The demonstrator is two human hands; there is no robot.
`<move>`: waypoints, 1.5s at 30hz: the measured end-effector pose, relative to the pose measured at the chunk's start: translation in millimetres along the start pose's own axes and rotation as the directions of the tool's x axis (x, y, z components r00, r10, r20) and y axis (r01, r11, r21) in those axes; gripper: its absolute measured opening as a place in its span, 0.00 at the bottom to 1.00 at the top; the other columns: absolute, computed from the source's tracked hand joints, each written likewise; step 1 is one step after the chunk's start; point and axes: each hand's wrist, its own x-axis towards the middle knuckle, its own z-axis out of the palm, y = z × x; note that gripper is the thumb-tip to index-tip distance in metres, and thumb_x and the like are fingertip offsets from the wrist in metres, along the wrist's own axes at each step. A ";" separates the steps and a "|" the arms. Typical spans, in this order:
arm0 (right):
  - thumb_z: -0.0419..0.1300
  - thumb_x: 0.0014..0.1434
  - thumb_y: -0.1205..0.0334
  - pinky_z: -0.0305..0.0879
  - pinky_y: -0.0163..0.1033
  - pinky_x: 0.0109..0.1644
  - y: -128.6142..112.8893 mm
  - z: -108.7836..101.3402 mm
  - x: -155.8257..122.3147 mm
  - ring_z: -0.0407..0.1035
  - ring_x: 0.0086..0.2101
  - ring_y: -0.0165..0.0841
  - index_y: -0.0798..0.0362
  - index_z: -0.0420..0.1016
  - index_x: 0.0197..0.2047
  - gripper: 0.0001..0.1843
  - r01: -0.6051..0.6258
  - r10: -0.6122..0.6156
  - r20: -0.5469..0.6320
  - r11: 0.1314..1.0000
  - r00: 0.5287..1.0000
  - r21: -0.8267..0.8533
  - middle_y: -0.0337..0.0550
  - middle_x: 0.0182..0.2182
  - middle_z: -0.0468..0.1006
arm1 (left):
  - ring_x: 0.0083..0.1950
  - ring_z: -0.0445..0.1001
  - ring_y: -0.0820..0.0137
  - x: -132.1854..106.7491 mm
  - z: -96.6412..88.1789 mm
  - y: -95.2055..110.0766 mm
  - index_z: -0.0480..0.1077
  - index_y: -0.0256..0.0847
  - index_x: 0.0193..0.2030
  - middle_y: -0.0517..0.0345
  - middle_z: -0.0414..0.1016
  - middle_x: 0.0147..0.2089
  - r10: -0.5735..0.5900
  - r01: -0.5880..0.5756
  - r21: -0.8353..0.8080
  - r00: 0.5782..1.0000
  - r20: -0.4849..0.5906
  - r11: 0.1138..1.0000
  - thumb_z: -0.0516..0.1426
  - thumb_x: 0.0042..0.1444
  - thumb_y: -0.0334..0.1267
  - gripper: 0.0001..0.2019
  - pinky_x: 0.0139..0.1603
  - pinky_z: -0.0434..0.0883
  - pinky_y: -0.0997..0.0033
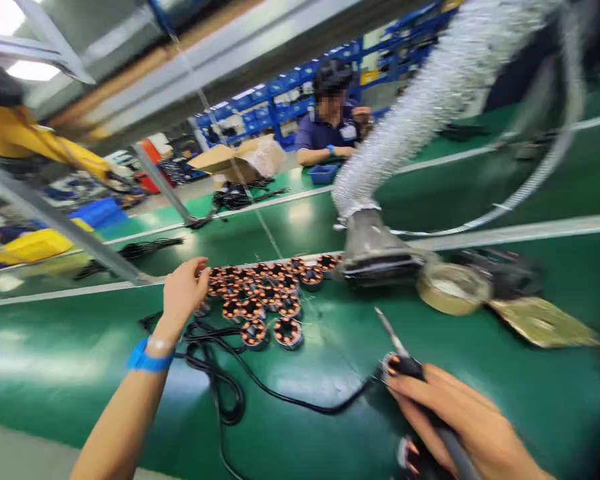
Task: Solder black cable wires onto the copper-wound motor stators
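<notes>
My left hand [184,292] reaches across the green bench to the left end of a cluster of round copper-wound stators [265,293]; its fingers curl onto the nearest pieces, and what they grip is hidden. A blue band sits on that wrist. My right hand [460,420] is closed round the black handle of a soldering iron [399,350], whose thin metal tip points up and away from me. The iron's black cable [260,387] loops over the bench between the hands.
A silver ribbed extraction hose with a nozzle [380,250] ends just right of the stators. A roll of tape [450,287] and a brass-coloured pad [543,320] lie to the right. Another person [330,113] sits at the far bench with a cardboard box [240,160] and blue bins.
</notes>
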 end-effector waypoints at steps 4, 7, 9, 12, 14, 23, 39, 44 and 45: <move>0.55 0.59 0.78 0.67 0.38 0.31 -5.6 0.6 3.3 0.68 0.29 0.33 0.52 0.70 0.51 0.19 0.055 -0.041 0.091 0.986 0.995 -0.160 0.42 0.29 0.75 | 0.57 0.72 0.60 -101.7 -4.0 93.6 0.71 0.49 0.56 0.52 0.75 0.57 0.567 -0.490 -0.516 0.823 -0.010 0.702 0.48 0.66 0.46 0.17 0.58 0.68 0.63; 0.52 0.63 0.76 0.64 0.38 0.32 -6.3 0.5 5.6 0.65 0.29 0.33 0.54 0.69 0.50 0.15 0.076 -0.052 0.124 0.978 0.991 -0.195 0.43 0.28 0.72 | 0.56 0.72 0.58 -149.6 2.7 147.4 0.67 0.49 0.61 0.49 0.72 0.60 0.709 -0.484 -0.698 0.704 0.047 0.527 0.48 0.66 0.44 0.19 0.58 0.67 0.58; 0.51 0.64 0.73 0.63 0.38 0.32 -8.0 -1.0 7.3 0.63 0.30 0.33 0.54 0.70 0.50 0.13 0.097 -0.067 0.152 0.974 0.986 -0.205 0.43 0.28 0.70 | 0.48 0.74 0.60 -153.6 14.1 169.1 0.70 0.45 0.53 0.48 0.76 0.51 0.686 -0.334 -0.800 0.716 0.130 0.500 0.45 0.67 0.45 0.17 0.50 0.69 0.60; 0.49 0.67 0.71 0.59 0.37 0.31 -11.6 -3.1 13.0 0.60 0.28 0.33 0.53 0.71 0.47 0.12 0.136 -0.099 0.175 0.967 0.980 -0.217 0.41 0.26 0.67 | 0.28 0.71 0.69 -140.3 33.9 183.3 0.68 0.41 0.35 0.54 0.74 0.32 0.678 0.060 -0.914 0.651 0.341 0.402 0.42 0.66 0.52 0.21 0.28 0.66 0.70; 0.48 0.68 0.70 0.57 0.36 0.29 -13.2 -3.6 18.0 0.59 0.26 0.32 0.53 0.72 0.46 0.12 0.152 -0.114 0.176 0.962 0.978 -0.225 0.39 0.24 0.65 | 0.18 0.58 0.76 -133.3 42.0 187.3 0.63 0.41 0.29 0.61 0.67 0.24 0.712 0.330 -0.895 0.547 0.441 0.300 0.46 0.63 0.56 0.22 0.19 0.53 0.74; 0.54 0.62 0.72 0.64 0.37 0.33 -6.4 -22.0 23.2 0.63 0.28 0.32 0.53 0.70 0.50 0.14 0.015 0.014 0.196 0.990 0.981 -0.142 0.41 0.29 0.74 | 0.17 0.42 0.81 -135.2 33.1 200.8 0.62 0.40 0.26 0.73 0.50 0.17 0.626 0.607 -0.781 0.556 0.547 0.144 0.59 0.50 0.54 0.18 0.19 0.39 0.75; 0.53 0.63 0.73 0.70 0.36 0.33 1.5 -7.4 10.4 0.70 0.31 0.32 0.50 0.67 0.47 0.12 -0.135 0.139 0.036 0.987 0.990 -0.087 0.42 0.34 0.77 | 0.19 0.44 0.79 -142.2 40.8 205.5 0.64 0.40 0.27 0.71 0.51 0.18 0.571 0.544 -0.831 0.649 0.502 0.113 0.57 0.53 0.55 0.19 0.20 0.44 0.75; 0.54 0.63 0.73 0.70 0.37 0.33 -0.7 -8.5 9.3 0.69 0.30 0.32 0.51 0.69 0.48 0.13 -0.114 0.115 0.008 0.987 0.993 -0.118 0.43 0.34 0.78 | 0.22 0.47 0.77 -147.1 48.6 207.5 0.64 0.39 0.27 0.70 0.51 0.19 0.536 0.502 -0.861 0.707 0.461 0.080 0.56 0.56 0.52 0.17 0.23 0.47 0.74; 0.55 0.62 0.73 0.70 0.38 0.34 -1.5 -9.7 9.1 0.69 0.30 0.32 0.51 0.69 0.49 0.14 -0.123 0.125 0.008 0.986 0.992 -0.112 0.43 0.36 0.79 | 0.22 0.47 0.76 -148.0 50.2 207.5 0.64 0.39 0.27 0.70 0.50 0.19 0.532 0.490 -0.869 0.717 0.450 0.075 0.56 0.57 0.51 0.17 0.23 0.47 0.74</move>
